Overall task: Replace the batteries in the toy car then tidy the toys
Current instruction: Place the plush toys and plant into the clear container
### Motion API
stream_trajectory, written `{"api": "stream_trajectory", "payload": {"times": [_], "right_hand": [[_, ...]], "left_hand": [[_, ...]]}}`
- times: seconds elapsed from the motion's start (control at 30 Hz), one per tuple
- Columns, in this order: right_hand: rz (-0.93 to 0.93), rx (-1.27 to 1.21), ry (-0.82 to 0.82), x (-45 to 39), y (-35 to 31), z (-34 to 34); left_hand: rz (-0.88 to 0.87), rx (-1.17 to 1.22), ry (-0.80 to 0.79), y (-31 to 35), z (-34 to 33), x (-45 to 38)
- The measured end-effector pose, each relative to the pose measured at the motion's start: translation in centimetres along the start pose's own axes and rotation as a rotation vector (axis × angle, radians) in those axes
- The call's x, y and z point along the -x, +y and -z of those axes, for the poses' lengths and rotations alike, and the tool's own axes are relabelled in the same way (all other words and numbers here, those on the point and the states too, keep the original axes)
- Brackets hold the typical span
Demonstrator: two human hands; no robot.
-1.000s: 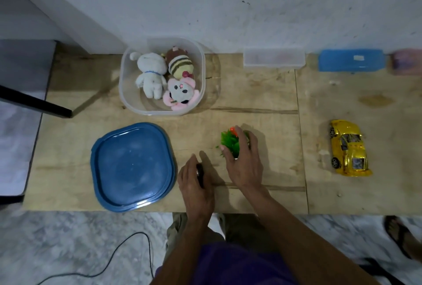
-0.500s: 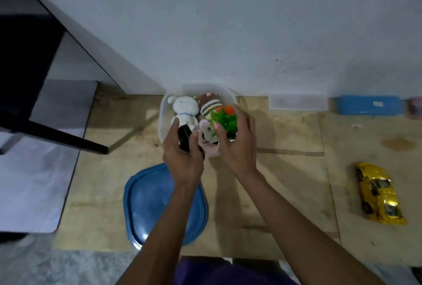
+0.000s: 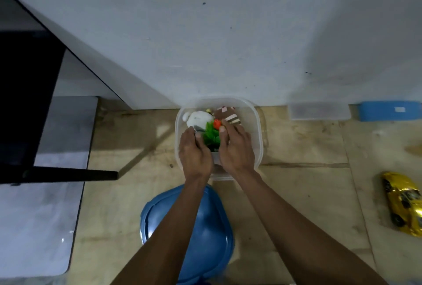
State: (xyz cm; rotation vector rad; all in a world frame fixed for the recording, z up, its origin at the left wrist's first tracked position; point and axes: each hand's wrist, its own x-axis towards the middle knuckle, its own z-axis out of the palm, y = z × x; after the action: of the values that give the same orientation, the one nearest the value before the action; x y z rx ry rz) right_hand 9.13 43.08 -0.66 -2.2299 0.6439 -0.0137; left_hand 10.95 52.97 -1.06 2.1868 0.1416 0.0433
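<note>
Green plastic toy (image 3: 212, 135), light and springy by the look, sits inside the clear tub (image 3: 257, 124) at the far wall; right hand (image 3: 236, 148) pinches it, left hand (image 3: 195, 152) cups something hidden; best held by its base.

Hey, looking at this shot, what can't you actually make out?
All in the head view:
- Pink plush: hidden under both hands in the clear tub.
- Left hand: whether it holds anything, its fingers hide.
- Yellow toy car: right edge cuts it off.
- Blue lid: forearms cover much of it.
</note>
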Motion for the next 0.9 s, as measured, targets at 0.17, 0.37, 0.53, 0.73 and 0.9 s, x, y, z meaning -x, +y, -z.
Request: {"api": "stream_trajectory", "payload": {"times": [0.17,0.37,0.53,0.73,0.9], "right_hand": [[0.029,0.173,0.001,0.4,1.7,-0.4],[-0.038,0.150,0.112,1.1,0.3,0.7],[0.023,0.022,0.161,2.7,-0.3,2.8],[0.145,-0.110,0.242,7.2,1.1,4.1],[0.142,-0.155,0.201,13.7,4.3,2.9]], "left_hand": [[-0.003,-0.018,-0.055,-0.2,-0.1,-0.2],[-0.068,-0.042,-0.116,0.0,0.6,-0.2],[-0.134,0.069,-0.015,1.8,3.4,1.3],[-0.105,0.068,0.101,1.3,7.6,6.0],[0.152,-0.063,0.064,-4.5,10.9,13.6]]}}
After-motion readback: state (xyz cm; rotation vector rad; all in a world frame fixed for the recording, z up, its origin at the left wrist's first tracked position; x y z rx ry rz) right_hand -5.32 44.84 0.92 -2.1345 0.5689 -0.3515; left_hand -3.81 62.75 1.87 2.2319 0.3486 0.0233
